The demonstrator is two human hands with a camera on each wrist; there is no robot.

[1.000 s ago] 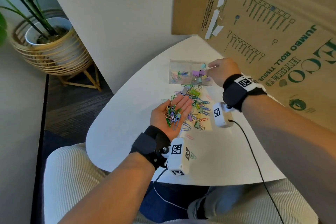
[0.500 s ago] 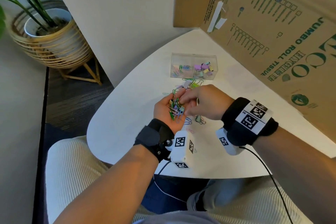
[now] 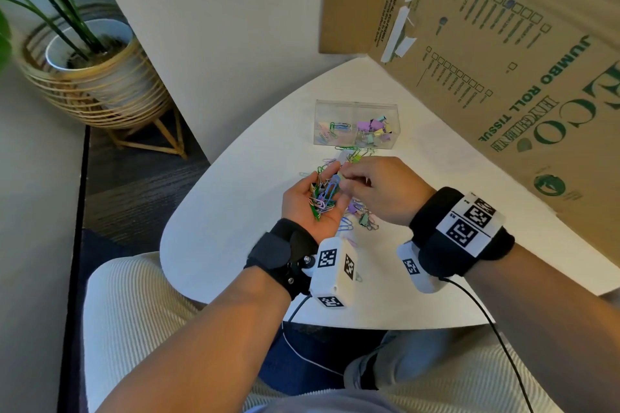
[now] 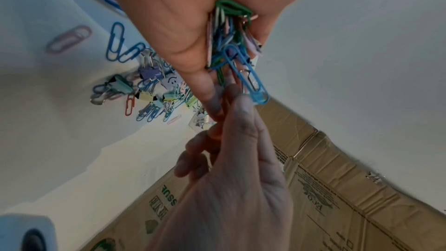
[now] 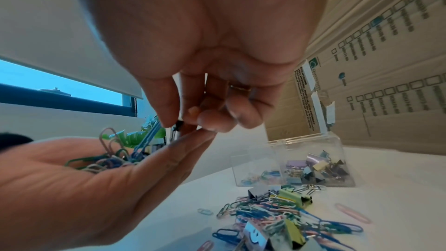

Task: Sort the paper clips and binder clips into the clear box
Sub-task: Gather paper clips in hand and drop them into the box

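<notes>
My left hand [image 3: 302, 208] is held palm up above the white table, carrying a bunch of coloured paper clips [image 3: 323, 198] on its palm; a blue one sticks out [image 4: 253, 83]. My right hand [image 3: 379, 188] reaches into that bunch, and its thumb and forefinger pinch a small dark binder clip [image 5: 178, 123] at the left fingertips. The clear box [image 3: 355, 106] stands beyond the hands, with paper clips in its left compartment and binder clips in its right. A loose pile of mixed clips [image 5: 277, 215] lies on the table under the hands.
A large cardboard box [image 3: 503, 60] leans along the right and back of the small white table [image 3: 235, 228]. A potted plant in a wicker stand [image 3: 90, 54] is on the floor at the left. My lap is below the table's front edge.
My right hand came back from the clear box to my left palm and now pinches a clip there. The left hand has cupped slightly and risen a little.
</notes>
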